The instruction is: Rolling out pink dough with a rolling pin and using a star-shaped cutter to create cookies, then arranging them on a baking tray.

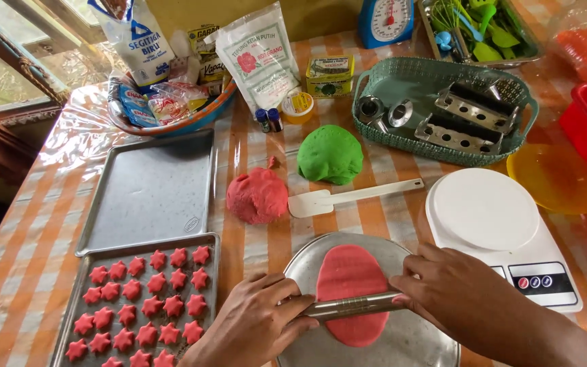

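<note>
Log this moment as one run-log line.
left hand + right hand: grip metal rolling pin | pin: across flattened pink dough | dough: on round metal tray

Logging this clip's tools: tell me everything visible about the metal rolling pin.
The metal rolling pin is a slim, shiny silver cylinder, apparently steel. It lies nearly level, its right end slightly higher, across the lower half of a flattened oval of pink dough on a round metal tray. The left hand grips its left end and the right hand covers its right end, so both ends are hidden. Only the middle section shows, pressed onto the dough.
</note>
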